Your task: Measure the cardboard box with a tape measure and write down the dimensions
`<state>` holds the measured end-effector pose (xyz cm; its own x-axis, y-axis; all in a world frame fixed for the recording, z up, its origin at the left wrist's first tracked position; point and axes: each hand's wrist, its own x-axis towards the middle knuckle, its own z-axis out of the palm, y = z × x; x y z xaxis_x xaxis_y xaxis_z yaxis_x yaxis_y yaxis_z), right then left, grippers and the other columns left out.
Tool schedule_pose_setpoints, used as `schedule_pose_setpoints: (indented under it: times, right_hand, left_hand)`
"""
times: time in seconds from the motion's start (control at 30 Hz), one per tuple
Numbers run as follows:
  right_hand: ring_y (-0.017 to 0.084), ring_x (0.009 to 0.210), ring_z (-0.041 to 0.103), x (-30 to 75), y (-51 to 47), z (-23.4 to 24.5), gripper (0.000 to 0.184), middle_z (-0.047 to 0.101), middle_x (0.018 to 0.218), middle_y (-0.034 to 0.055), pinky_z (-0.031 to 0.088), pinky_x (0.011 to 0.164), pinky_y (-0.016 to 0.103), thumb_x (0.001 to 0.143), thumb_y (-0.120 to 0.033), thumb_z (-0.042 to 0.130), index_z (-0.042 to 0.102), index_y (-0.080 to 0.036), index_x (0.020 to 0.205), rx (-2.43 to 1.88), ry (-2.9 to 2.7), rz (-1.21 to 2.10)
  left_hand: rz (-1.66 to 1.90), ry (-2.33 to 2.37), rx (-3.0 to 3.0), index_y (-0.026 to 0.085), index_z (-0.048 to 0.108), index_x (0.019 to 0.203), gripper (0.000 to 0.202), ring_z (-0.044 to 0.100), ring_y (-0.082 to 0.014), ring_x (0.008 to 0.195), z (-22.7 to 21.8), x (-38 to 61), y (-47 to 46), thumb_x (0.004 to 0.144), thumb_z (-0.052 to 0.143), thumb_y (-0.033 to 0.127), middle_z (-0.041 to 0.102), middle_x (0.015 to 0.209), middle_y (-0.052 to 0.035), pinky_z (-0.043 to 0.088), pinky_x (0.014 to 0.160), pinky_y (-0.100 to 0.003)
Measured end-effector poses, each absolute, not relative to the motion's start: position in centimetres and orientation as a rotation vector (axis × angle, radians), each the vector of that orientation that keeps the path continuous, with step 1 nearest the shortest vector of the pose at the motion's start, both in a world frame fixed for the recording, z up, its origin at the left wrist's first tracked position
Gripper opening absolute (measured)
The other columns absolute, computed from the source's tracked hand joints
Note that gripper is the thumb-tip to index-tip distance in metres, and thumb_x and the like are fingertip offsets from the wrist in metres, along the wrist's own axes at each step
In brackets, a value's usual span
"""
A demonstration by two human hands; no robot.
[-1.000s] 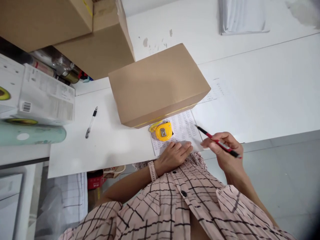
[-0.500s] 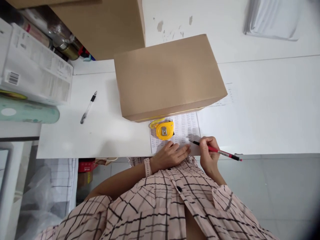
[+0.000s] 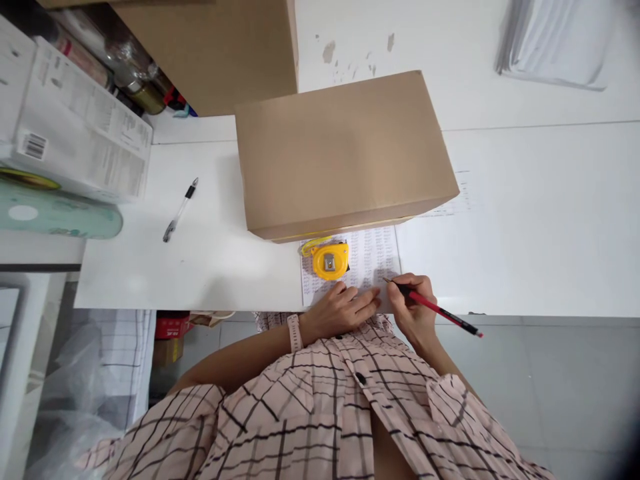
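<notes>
My right hand (image 3: 413,307) pinches a red and black pencil (image 3: 439,309), its tip low over the right side of a printed sheet (image 3: 369,257). A pinkish eraser end points off to the lower right. My left hand (image 3: 343,308) lies on the sheet's lower edge, fingers stretched out and holding nothing. Just above that hand, a yellow tape measure (image 3: 330,261) with a yellow strap rests on the paper. A closed cardboard box (image 3: 345,153) stands behind it and hides the upper part of the sheet.
A clear pen with a black grip (image 3: 181,209) lies left on the white table (image 3: 525,233). A larger carton (image 3: 225,57) stands behind. White packaging (image 3: 83,127) and a green roll-like object (image 3: 60,212) line the left side; a wrapped white stack (image 3: 555,43) sits far right.
My right hand has shifted slightly left with the pencil, whose tip is now a little further right and its eraser end lower. The whole view has moved slightly. My left hand stays put.
</notes>
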<state>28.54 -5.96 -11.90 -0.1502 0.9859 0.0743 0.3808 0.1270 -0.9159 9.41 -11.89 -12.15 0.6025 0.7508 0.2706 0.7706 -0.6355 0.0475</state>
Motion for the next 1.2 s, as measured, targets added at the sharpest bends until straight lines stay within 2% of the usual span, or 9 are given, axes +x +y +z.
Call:
schedule_pose_setpoints:
  times: [0.17,0.37,0.63,0.93,1.2]
  right_hand:
    - [0.01,0.05,0.045,28.4,-6.3,-12.4,0.025,0.052,0.06,-0.0064,0.036,0.05,0.026,0.093,-0.028,0.066,0.047,-0.024,0.077,-1.346,-1.759,0.833]
    - [0.01,0.051,0.045,28.6,-6.5,-13.0,0.026,0.05,0.06,-0.007,0.037,0.052,0.026,0.094,-0.025,0.062,0.043,-0.024,0.077,-1.344,-1.836,0.793]
    - [0.011,0.053,0.049,28.7,-6.4,-13.2,0.021,0.054,0.063,-0.0061,0.04,0.052,0.025,0.094,-0.025,0.063,0.047,-0.024,0.08,-1.333,-1.896,0.733]
    - [0.011,0.051,0.049,28.5,-6.2,-13.3,0.021,0.056,0.064,-0.0054,0.04,0.051,0.025,0.093,-0.025,0.063,0.047,-0.024,0.079,-1.324,-1.96,0.664]
    - [0.01,0.051,0.047,28.4,-6.2,-13.1,0.022,0.052,0.062,-0.0065,0.038,0.052,0.026,0.094,-0.025,0.062,0.046,-0.024,0.079,-1.321,-1.905,0.731]
  left_hand:
    - [-0.341,-1.303,-2.792,0.019,0.062,0.132,0.03,0.062,-0.0158,0.088,-12.4,9.4,-11.9,0.106,0.047,0.022,0.064,0.142,-0.0094,0.044,0.074,-0.035]
    - [-0.353,-1.307,-2.79,0.019,0.063,0.131,0.029,0.061,-0.0152,0.087,-12.6,9.4,-11.9,0.107,0.047,0.022,0.066,0.14,-0.0084,0.044,0.072,-0.034]
    - [-0.5,-1.303,-2.691,0.019,0.068,0.124,0.026,0.059,-0.0154,0.083,-12.7,9.6,-11.8,0.106,0.05,0.022,0.069,0.135,-0.0059,0.043,0.071,-0.035]
    - [-0.387,-1.327,-2.822,0.018,0.063,0.131,0.029,0.062,-0.0172,0.09,-13.3,9.5,-12.0,0.105,0.051,0.022,0.064,0.142,-0.011,0.044,0.075,-0.035]
    - [-0.421,-1.321,-2.772,0.019,0.064,0.131,0.03,0.06,-0.0158,0.088,-12.9,9.4,-12.0,0.106,0.047,0.021,0.065,0.141,-0.0087,0.043,0.073,-0.035]
